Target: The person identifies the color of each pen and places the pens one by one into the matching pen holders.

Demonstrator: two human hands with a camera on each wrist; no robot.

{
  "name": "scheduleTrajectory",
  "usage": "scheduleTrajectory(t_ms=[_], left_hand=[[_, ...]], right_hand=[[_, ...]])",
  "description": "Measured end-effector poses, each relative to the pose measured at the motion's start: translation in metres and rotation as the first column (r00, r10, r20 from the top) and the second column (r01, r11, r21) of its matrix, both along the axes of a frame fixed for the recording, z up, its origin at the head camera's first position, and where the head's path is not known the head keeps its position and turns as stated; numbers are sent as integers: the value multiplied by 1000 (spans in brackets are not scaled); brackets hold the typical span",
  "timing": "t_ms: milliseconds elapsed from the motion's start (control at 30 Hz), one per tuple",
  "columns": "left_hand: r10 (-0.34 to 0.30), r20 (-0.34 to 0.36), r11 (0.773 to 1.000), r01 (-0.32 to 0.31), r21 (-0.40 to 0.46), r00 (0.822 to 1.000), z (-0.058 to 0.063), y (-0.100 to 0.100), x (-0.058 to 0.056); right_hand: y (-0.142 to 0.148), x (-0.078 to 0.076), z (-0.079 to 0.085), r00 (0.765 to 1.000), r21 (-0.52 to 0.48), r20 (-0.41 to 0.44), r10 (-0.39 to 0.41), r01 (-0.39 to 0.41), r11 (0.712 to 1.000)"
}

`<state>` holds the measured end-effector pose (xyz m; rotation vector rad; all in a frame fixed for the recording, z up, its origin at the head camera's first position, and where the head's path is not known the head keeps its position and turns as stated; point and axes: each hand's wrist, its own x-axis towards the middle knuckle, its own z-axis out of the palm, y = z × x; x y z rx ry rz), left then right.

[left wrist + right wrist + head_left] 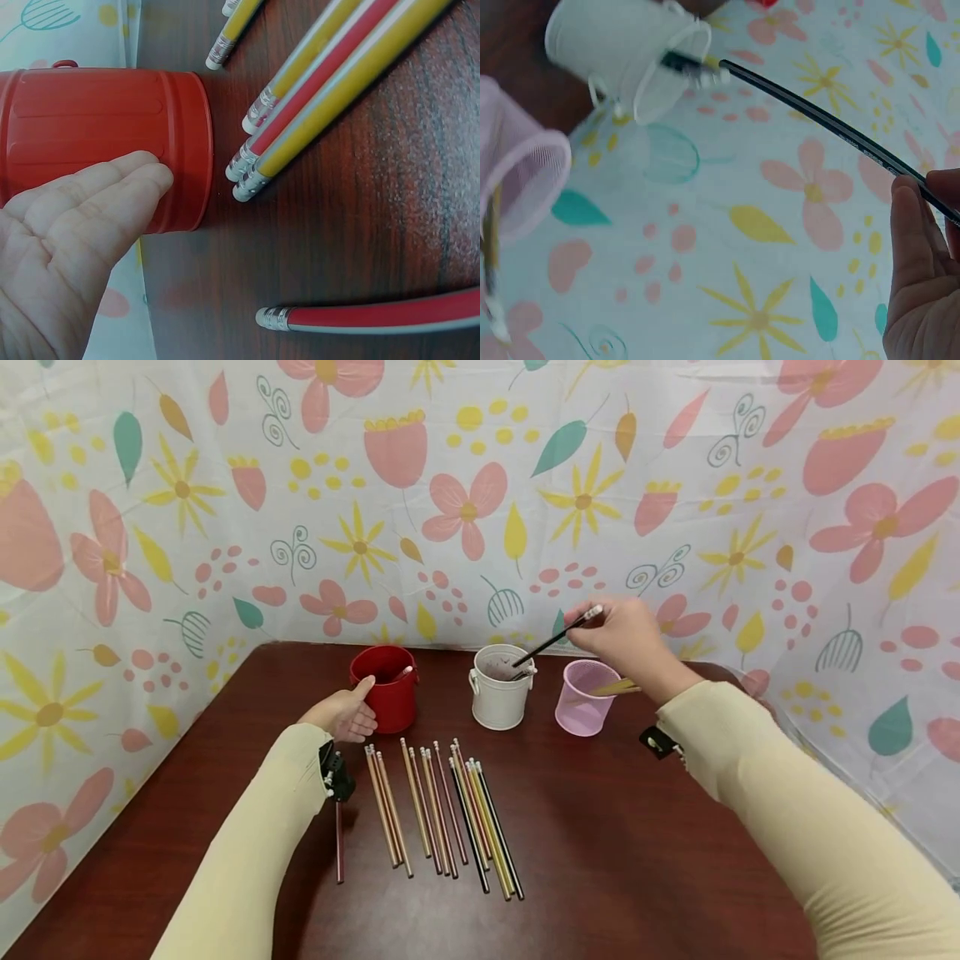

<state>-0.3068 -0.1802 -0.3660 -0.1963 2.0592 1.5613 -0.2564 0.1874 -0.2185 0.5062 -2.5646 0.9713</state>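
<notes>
Right of centre, the right hand (626, 639) pinches a black pencil (547, 644), slanting toward the white bucket (499, 703). At left, the left hand (343, 713), fingers straight, touches the red bucket (394, 706). Below the right hand stands the pink mesh cup (581, 716); loose pencils (489, 827) lie at lower centre.

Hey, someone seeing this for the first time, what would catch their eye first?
Probably the bright red bucket, leftmost at the back of the dark table, beside the open left hand. Next, likely the right hand, pinching a black pencil that slants toward the mouth of the white bucket. The flowered cloth behind and the pencils lying in front stand out too.
</notes>
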Motion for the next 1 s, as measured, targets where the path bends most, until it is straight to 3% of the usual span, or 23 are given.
scheduleTrajectory(t_ms=[167, 367, 667, 1000], left_hand=[[0, 0, 1000, 0, -7, 1000, -1, 0, 0], [-10, -2, 1000, 10, -17, 1000, 1, -1, 0], [-10, 1, 1000, 10, -6, 1000, 0, 2, 1], [-12, -7, 1000, 12, -7, 1000, -1, -1, -1]], right_hand=[[3, -1, 11, 995, 63, -99, 28, -22, 998], [2, -8, 1, 974, 128, -220, 61, -33, 991], [11, -22, -31, 974, 100, -226, 4, 20, 995], [18, -33, -70, 993, -15, -88, -73, 72, 997]])
